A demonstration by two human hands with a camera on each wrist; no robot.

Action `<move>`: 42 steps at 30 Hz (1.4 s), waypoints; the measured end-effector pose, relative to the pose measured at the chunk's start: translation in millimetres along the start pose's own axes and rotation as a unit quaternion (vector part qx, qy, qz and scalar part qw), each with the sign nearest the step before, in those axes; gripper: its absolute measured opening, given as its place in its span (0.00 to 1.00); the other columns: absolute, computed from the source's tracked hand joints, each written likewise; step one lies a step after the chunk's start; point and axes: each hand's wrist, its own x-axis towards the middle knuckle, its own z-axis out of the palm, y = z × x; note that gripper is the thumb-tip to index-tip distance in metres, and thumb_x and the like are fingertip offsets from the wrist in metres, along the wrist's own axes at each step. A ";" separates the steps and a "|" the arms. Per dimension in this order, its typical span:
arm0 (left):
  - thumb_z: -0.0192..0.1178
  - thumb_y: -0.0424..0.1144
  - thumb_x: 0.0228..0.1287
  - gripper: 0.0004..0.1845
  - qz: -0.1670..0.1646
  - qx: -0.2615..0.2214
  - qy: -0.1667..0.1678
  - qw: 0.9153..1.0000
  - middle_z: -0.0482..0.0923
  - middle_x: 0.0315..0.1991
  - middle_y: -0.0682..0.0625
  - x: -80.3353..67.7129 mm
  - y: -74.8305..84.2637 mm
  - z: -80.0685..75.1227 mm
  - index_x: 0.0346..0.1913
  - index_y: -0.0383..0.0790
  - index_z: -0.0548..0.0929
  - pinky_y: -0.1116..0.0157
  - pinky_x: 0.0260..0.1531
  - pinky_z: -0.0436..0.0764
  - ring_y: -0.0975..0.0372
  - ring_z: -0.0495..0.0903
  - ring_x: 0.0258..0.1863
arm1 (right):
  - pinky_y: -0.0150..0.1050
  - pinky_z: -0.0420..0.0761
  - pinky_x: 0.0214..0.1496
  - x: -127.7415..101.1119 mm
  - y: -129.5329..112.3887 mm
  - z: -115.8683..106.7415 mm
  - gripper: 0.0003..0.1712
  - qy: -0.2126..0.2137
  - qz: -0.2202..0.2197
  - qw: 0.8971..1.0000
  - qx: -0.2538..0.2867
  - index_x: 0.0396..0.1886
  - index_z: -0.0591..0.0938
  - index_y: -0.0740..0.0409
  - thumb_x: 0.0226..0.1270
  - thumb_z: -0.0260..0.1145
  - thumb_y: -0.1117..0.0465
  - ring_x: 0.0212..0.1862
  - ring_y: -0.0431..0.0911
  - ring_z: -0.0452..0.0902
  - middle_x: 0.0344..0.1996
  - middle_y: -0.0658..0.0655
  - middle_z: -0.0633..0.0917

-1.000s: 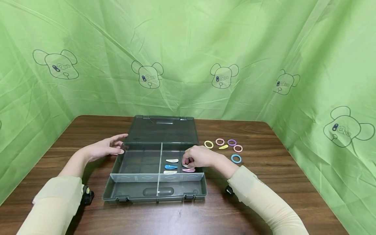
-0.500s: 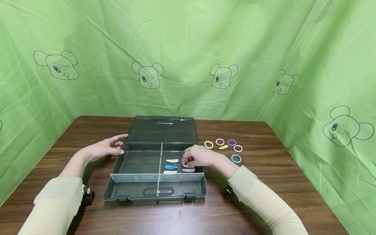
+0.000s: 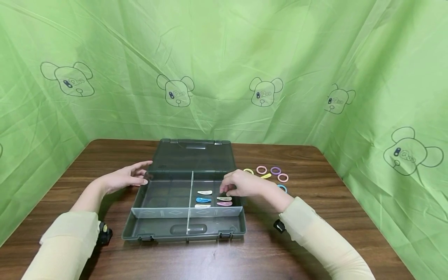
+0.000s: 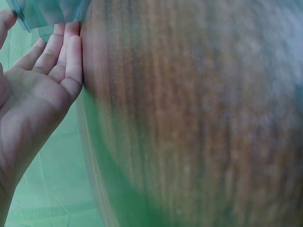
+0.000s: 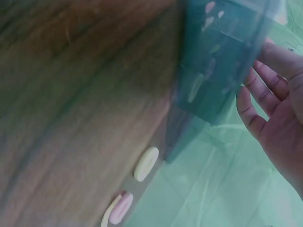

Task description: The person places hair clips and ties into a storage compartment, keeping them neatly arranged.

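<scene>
While your right hand hovered empty, fingers loosely curled, over the cream hair clip in the organizer box, your open left hand steadied its wall. Clip looked light, stiff, slick; pinch its edges.

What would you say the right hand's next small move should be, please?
Probably a reach right to the yellow clip on the table: the right hand looks empty above the box, five clips lie inside, one lies outside.
</scene>
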 end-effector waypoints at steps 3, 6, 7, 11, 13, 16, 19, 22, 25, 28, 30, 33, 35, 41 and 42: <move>0.59 0.38 0.65 0.44 0.002 -0.006 -0.002 1.000 0.50 0.67 0.26 0.2 -0.8 -0.3 0.75 0.42 0.42 0.72 0.49 0.73 0.50 0.67 0.61 | 0.28 0.77 0.40 -5.0 -2.3 -7.3 0.08 0.008 0.003 1.000 -0.013 0.37 0.85 0.52 0.56 0.69 0.66 0.35 0.35 0.77 0.31 0.44 0.83; 0.58 0.36 0.65 0.44 0.007 -0.016 -0.006 1.000 0.53 0.66 0.25 0.5 -1.4 -0.4 0.75 0.41 0.41 0.72 0.48 0.74 0.60 0.76 0.52 | 0.30 0.77 0.40 -10.0 -3.4 -13.0 0.09 0.015 0.002 1.000 -0.015 0.36 0.85 0.53 0.56 0.70 0.67 0.35 0.37 0.78 0.31 0.46 0.83; 0.58 0.36 0.66 0.44 0.008 -0.019 -0.008 1.000 0.53 0.65 0.25 0.5 -1.5 -0.4 0.75 0.40 0.41 0.72 0.48 0.74 0.63 0.77 0.51 | 0.31 0.78 0.40 -11.9 -3.5 -14.6 0.09 0.017 0.001 1.000 -0.013 0.36 0.85 0.54 0.55 0.70 0.67 0.35 0.38 0.78 0.31 0.47 0.83; 0.58 0.37 0.66 0.44 0.009 -0.021 -0.010 1.000 0.51 0.66 0.25 0.9 -1.0 -0.4 0.75 0.41 0.41 0.73 0.48 0.74 0.65 0.77 0.50 | 0.32 0.79 0.40 -20.5 -2.6 -20.8 0.09 0.033 -0.002 0.999 -0.009 0.37 0.85 0.55 0.56 0.69 0.68 0.35 0.39 0.78 0.31 0.50 0.83; 0.58 0.37 0.65 0.44 0.009 -0.020 -0.009 1.000 0.51 0.66 0.25 1.1 -0.4 -0.2 0.75 0.41 0.41 0.73 0.48 0.74 0.65 0.76 0.51 | 0.33 0.79 0.39 -25.0 -1.4 -23.5 0.09 0.046 -0.003 0.999 -0.010 0.37 0.85 0.54 0.56 0.69 0.68 0.35 0.39 0.78 0.31 0.50 0.83; 0.58 0.37 0.65 0.44 0.010 -0.021 -0.009 1.000 0.52 0.65 0.25 1.2 0.0 0.1 0.75 0.40 0.41 0.72 0.48 0.74 0.64 0.77 0.50 | 0.35 0.80 0.38 -31.3 1.6 -26.8 0.10 0.069 -0.006 0.998 -0.013 0.36 0.85 0.54 0.55 0.69 0.70 0.34 0.40 0.78 0.30 0.49 0.83; 0.58 0.36 0.66 0.44 0.012 -0.023 -0.008 1.000 0.54 0.65 0.25 1.5 -0.2 0.0 0.75 0.40 0.41 0.72 0.48 0.74 0.63 0.78 0.50 | 0.36 0.80 0.38 -37.8 5.7 -29.7 0.10 0.085 -0.015 0.996 -0.012 0.35 0.85 0.56 0.54 0.69 0.71 0.34 0.40 0.78 0.30 0.50 0.83; 0.58 0.36 0.65 0.44 0.011 -0.022 -0.007 1.000 0.55 0.64 0.26 1.5 0.0 0.2 0.75 0.40 0.41 0.72 0.48 0.74 0.63 0.78 0.50 | 0.36 0.80 0.37 -45.0 10.6 -31.2 0.09 0.098 -0.021 0.995 -0.016 0.34 0.85 0.57 0.54 0.69 0.71 0.33 0.41 0.78 0.30 0.49 0.83; 0.59 0.36 0.65 0.44 0.009 -0.020 -0.006 1.000 0.54 0.65 0.26 1.0 0.4 0.5 0.75 0.41 0.42 0.72 0.48 0.74 0.64 0.77 0.50 | 0.37 0.80 0.37 -52.6 16.2 -31.1 0.08 0.107 -0.017 0.994 -0.026 0.34 0.84 0.54 0.55 0.70 0.70 0.33 0.41 0.78 0.29 0.48 0.82; 0.59 0.37 0.65 0.45 0.008 -0.019 -0.006 1.000 0.51 0.66 0.25 -0.1 0.4 0.3 0.75 0.41 0.41 0.72 0.48 0.74 0.64 0.76 0.51 | 0.38 0.80 0.38 -60.0 20.4 -32.0 0.07 0.115 0.000 0.993 -0.027 0.34 0.85 0.53 0.56 0.70 0.67 0.34 0.43 0.79 0.30 0.48 0.82; 0.59 0.37 0.65 0.45 0.007 -0.019 -0.005 1.000 0.51 0.66 0.25 -0.8 0.4 0.3 0.75 0.40 0.41 0.73 0.48 0.74 0.64 0.76 0.51 | 0.38 0.80 0.40 -65.3 24.3 -32.3 0.07 0.121 0.012 0.992 -0.024 0.34 0.84 0.53 0.57 0.70 0.68 0.36 0.43 0.80 0.31 0.49 0.83; 0.59 0.37 0.65 0.45 0.007 -0.014 -0.005 1.000 0.51 0.66 0.25 -0.5 -0.1 0.1 0.75 0.40 0.41 0.72 0.48 0.74 0.63 0.76 0.52 | 0.38 0.80 0.41 -73.9 29.3 -33.3 0.08 0.134 0.038 0.990 -0.029 0.35 0.84 0.53 0.56 0.70 0.69 0.38 0.43 0.80 0.32 0.51 0.84; 0.59 0.37 0.64 0.45 0.003 -0.013 -0.003 1.000 0.51 0.67 0.26 0.2 -0.4 0.1 0.75 0.41 0.41 0.72 0.48 0.74 0.63 0.76 0.53 | 0.38 0.80 0.42 -79.5 33.1 -33.4 0.09 0.147 0.053 0.987 -0.040 0.34 0.84 0.53 0.54 0.70 0.70 0.38 0.42 0.80 0.32 0.51 0.84; 0.60 0.37 0.64 0.45 0.002 -0.016 -0.001 1.000 0.52 0.67 0.26 1.3 -1.0 0.1 0.75 0.43 0.42 0.71 0.49 0.74 0.63 0.76 0.53 | 0.40 0.79 0.41 -94.1 51.6 -26.9 0.12 0.180 0.076 0.978 -0.075 0.34 0.85 0.55 0.51 0.72 0.72 0.40 0.45 0.80 0.34 0.52 0.85; 0.60 0.37 0.64 0.45 0.004 -0.016 -0.001 1.000 0.53 0.66 0.26 1.4 -0.8 0.5 0.75 0.42 0.42 0.71 0.48 0.74 0.62 0.76 0.52 | 0.41 0.79 0.40 -96.2 55.4 -25.4 0.12 0.186 0.075 0.976 -0.081 0.34 0.85 0.56 0.50 0.71 0.73 0.40 0.47 0.80 0.34 0.52 0.85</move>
